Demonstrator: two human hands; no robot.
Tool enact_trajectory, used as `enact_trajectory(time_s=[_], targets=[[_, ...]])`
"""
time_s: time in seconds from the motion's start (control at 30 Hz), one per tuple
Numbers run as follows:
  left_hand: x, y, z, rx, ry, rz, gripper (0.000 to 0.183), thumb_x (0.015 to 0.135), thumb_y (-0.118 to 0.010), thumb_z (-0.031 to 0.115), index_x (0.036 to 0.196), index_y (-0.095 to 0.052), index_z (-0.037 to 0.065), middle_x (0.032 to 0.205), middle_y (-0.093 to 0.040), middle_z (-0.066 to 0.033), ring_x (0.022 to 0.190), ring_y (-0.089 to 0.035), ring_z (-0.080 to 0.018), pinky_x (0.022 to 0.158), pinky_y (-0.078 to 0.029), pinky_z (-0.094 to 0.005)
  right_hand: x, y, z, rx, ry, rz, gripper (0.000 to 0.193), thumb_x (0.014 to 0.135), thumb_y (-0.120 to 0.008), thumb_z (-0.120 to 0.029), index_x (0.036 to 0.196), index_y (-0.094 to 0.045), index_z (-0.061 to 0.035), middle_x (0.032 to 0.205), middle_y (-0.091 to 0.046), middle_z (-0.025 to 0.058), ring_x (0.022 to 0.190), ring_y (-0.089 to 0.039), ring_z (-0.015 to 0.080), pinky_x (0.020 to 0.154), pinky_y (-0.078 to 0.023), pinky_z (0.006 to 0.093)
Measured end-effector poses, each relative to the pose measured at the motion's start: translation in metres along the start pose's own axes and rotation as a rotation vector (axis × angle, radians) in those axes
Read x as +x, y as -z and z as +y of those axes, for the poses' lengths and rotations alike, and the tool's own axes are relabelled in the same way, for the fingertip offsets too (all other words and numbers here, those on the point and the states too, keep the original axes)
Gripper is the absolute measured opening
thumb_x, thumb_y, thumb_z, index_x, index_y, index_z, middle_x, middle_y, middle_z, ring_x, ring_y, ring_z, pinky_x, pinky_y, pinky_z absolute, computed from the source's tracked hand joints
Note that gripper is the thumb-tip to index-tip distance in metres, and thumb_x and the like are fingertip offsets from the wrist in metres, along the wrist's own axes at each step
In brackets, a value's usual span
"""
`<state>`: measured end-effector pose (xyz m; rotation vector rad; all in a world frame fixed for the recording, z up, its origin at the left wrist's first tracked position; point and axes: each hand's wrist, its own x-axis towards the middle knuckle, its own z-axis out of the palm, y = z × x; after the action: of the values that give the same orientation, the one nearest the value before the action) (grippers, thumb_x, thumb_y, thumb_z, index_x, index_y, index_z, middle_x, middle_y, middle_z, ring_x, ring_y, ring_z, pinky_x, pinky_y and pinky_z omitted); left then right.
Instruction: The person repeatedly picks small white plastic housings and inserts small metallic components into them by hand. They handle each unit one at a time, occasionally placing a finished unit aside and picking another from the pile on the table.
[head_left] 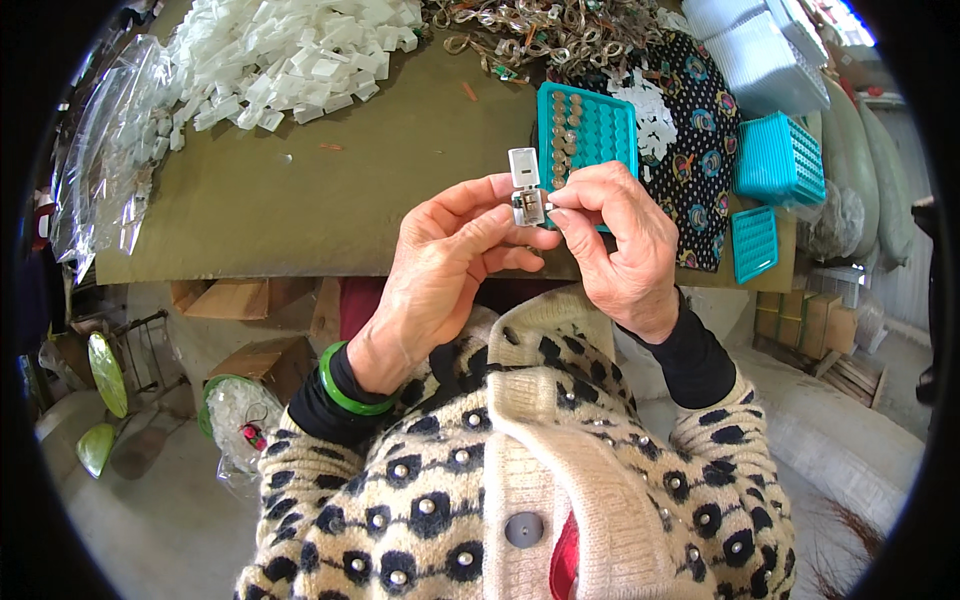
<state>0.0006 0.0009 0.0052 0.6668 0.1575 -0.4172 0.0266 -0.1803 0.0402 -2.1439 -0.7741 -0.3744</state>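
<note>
My left hand (436,245) grips a small white plastic case (524,172) between thumb and fingers, above the table's near edge. Its hinged lid stands raised, and metal parts show in the lower half. From the right, my right hand (628,245) meets the case with thumb and forefinger pinched at its side. Something tiny and pale shows at those fingertips, too small to name. Just beyond both hands lies a teal tray (618,118) with rows of pockets, some on its left filled with round brownish pieces.
White plastic pieces (290,60) are heaped at the far left beside a clear bag (115,140). Tangled clear-brown loops (560,35) lie at the back. On the right are a dark patterned cloth (705,130), stacked teal trays (775,160) and white trays (765,60).
</note>
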Motion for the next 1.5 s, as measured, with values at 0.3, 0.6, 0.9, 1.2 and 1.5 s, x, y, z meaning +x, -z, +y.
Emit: enact_trajectory(time_s=[0.3,0.6,0.9,1.2,1.5], targets=[[0.001,0.008,-0.001,-0.123,0.018,-0.045,0.028,0.096,-0.06,0.002,0.124,-0.058,-0.002,0.107,-0.068,-0.0137,0.092,-0.071,-0.0223,0.067,-0.06,-0.0287,0.009,-0.009,-0.002,-0.065,0.12,0.07,0.022,0.076,-0.072,0.007,0.092,-0.061,-0.0004,0.088,-0.06,0.0121,0.076,-0.061,0.0284,0.062,-0.051,0.0362],[-0.001,0.007,-0.004,-0.068,0.006,0.002,0.028,0.094,-0.065,0.007,0.119,-0.059,-0.005,0.097,-0.069,-0.0111,0.075,-0.068,-0.0165,0.063,-0.057,-0.0275,0.005,-0.008,0.002,-0.126,0.186,-0.037,0.025,0.076,-0.069,0.007,0.1,-0.06,0.0031,0.091,-0.058,0.0156,0.079,-0.059,0.0328,0.068,-0.05,0.0402],[-0.006,0.004,0.004,0.077,-0.056,-0.033,0.024,0.095,-0.061,0.0,0.118,-0.061,-0.006,0.101,-0.068,-0.0134,0.079,-0.069,-0.0211,0.068,-0.058,-0.0309,0.022,0.007,-0.01,0.321,-0.102,-0.226,0.014,0.085,-0.067,0.003,0.085,-0.054,-0.002,0.083,-0.056,0.0087,0.077,-0.062,0.0242,0.072,-0.051,0.0321],[-0.01,0.003,0.006,0.098,-0.268,-0.209,0.022,0.093,-0.062,-0.003,0.115,-0.064,-0.005,0.101,-0.065,-0.01,0.087,-0.069,-0.021,0.077,-0.06,-0.0313,0.017,0.001,-0.02,1.341,-0.793,-0.206,0.018,0.095,-0.063,-0.004,0.103,-0.047,-0.0029,0.09,-0.061,0.008,0.077,-0.062,0.0169,0.069,-0.053,0.0318],[-0.022,0.013,0.017,0.157,-0.351,-0.117,0.017,0.093,-0.065,0.0,0.109,-0.063,-0.004,0.099,-0.068,-0.0091,0.084,-0.07,-0.0193,0.079,-0.06,-0.033,0.036,-0.017,-0.03,1.195,-0.73,-0.288,0.031,0.095,-0.064,-0.006,0.12,-0.047,-0.0022,0.105,-0.06,0.0086,0.088,-0.062,0.0145,0.071,-0.055,0.0295]])
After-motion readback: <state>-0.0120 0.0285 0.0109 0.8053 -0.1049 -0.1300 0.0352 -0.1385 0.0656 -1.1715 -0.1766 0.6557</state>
